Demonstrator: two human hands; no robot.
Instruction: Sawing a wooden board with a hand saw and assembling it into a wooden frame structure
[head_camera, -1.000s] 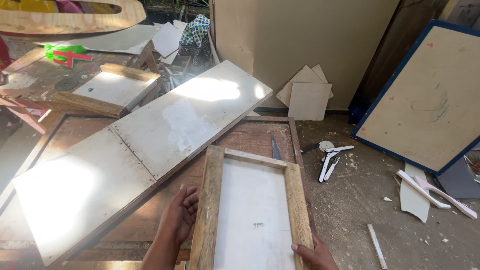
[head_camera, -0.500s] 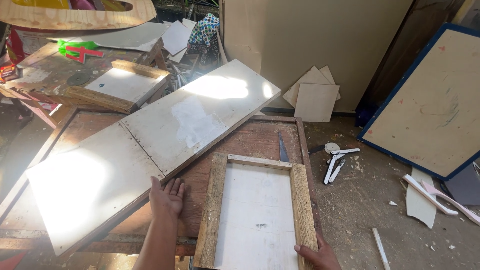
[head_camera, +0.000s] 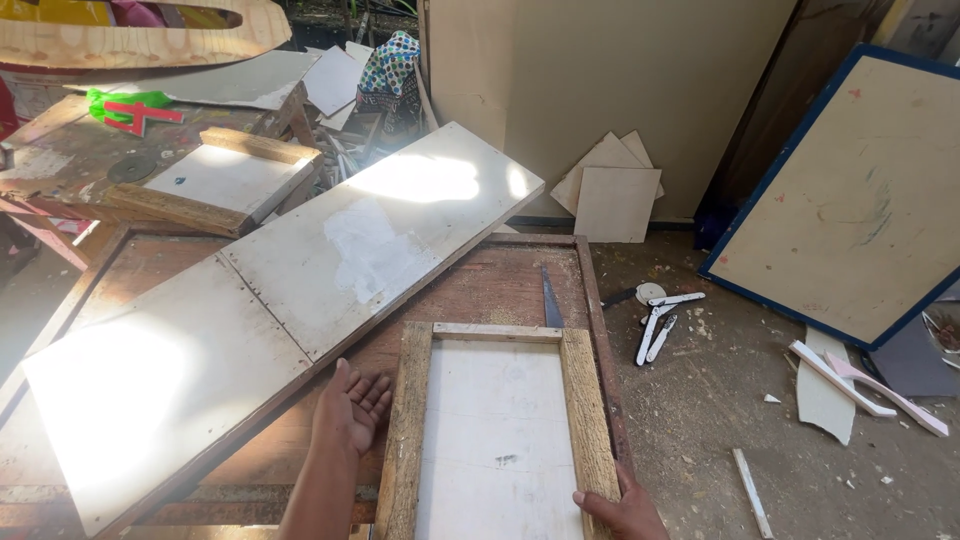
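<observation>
A wooden frame (head_camera: 495, 430) at bottom centre has weathered tan-brown rails around a plain white panel with a small dark smudge. It rests on a reddish-brown table (head_camera: 480, 290). Across the centre lies a long board (head_camera: 290, 300) — off-white, with a paler whitish patch and bright sun glare. At upper left, a second frame (head_camera: 215, 180) shows white inside brown rails, near a bright green scrap (head_camera: 125, 100) and a red piece (head_camera: 140, 115). At top centre, a cloth (head_camera: 390, 65) is patterned in blue, green and white dots. At right, a beige board (head_camera: 860, 190) is edged in dark blue — below it lie pale pink strips (head_camera: 870, 380) on grey-brown ground.
</observation>
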